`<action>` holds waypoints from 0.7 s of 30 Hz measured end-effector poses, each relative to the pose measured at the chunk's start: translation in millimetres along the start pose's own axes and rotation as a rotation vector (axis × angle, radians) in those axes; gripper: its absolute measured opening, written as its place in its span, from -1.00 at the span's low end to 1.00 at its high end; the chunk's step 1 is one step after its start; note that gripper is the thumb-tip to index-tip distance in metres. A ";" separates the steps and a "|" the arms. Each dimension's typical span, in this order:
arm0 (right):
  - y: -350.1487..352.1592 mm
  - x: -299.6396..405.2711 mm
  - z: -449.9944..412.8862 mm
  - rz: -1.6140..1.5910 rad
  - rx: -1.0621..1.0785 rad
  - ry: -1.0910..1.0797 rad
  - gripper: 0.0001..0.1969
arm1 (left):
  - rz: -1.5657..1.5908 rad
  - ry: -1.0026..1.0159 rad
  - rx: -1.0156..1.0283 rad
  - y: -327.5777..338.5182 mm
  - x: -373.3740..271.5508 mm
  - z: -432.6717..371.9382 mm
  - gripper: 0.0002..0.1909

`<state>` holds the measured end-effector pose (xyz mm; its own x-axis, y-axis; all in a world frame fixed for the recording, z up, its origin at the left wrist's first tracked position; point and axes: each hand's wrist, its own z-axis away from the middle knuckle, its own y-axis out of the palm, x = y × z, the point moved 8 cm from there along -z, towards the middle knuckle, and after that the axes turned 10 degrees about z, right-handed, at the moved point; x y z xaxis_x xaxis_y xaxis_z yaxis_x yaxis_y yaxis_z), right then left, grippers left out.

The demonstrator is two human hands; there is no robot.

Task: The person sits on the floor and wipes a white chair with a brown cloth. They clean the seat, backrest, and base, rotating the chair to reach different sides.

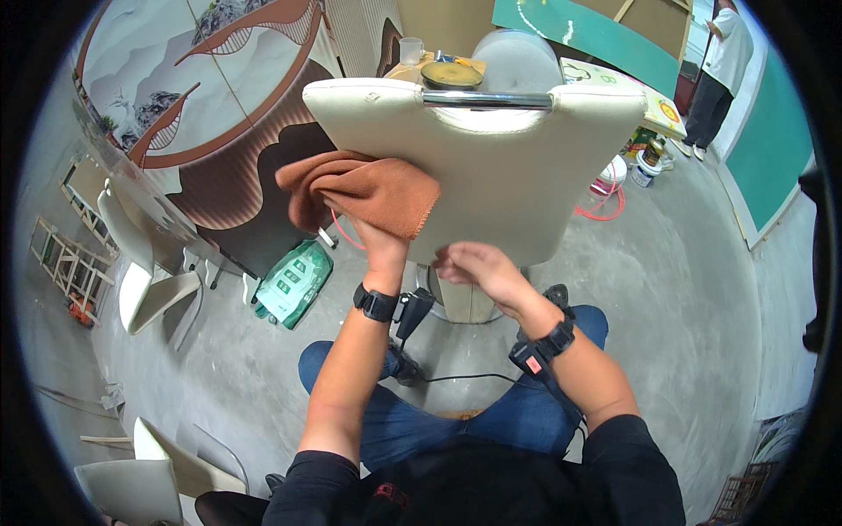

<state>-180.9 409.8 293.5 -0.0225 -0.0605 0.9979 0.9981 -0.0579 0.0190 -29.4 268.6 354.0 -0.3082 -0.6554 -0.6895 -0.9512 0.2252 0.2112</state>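
Observation:
A white padded chair back [500, 177] with a chrome bar [487, 100] across its top stands before me. My left hand [378, 243] is under an orange-brown cloth [381, 191], which drapes over its fingers and lies against the left side of the chair back. The cloth hides most of those fingers. My right hand [473, 266], slightly blurred, is by the lower edge of the chair back with its fingers bent and holds nothing. Whether it touches the chair cannot be told. Both wrists wear black straps with small devices, and a black cable runs between them.
A green bag [295, 283] lies on the floor at left, near a white chair [141, 283]. Behind the chair back, a small table holds a round yellowish object [452, 75] and a plastic cup [411, 51]. Buckets [646, 167] and a red hose [608, 214] are at right. A person [720, 72] stands farther back.

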 end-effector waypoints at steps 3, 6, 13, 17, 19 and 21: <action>-18.5 -13.0 29.7 0.098 -0.022 -0.025 -0.63 | 0.321 0.017 0.301 16.0 12.9 -17.4 -0.29; -28.6 12.1 69.8 0.128 0.002 -0.158 -0.67 | 1.020 -0.146 0.635 41.3 23.5 -44.9 -0.34; -3.4 170.9 217.0 -0.294 0.633 -0.948 -0.78 | 0.459 0.052 0.330 30.3 -7.5 -91.9 -0.35; 3.2 199.0 240.6 -0.237 0.592 -0.863 -0.82 | 0.138 0.221 0.195 20.2 -56.7 -136.3 -0.36; 1.8 201.0 246.1 -0.205 0.569 -0.948 -0.72 | 0.060 0.272 0.151 14.7 -75.5 -150.7 -0.37; 1.3 198.7 244.3 -0.213 0.627 -0.970 -0.74 | 0.003 0.308 0.114 10.0 -88.4 -156.5 -0.37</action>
<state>-170.2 641.1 506.9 -0.4098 0.6917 0.5946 0.8388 0.5419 -0.0523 -14.3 215.9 525.5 -0.3178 -0.8382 -0.4431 -0.9477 0.2950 0.1216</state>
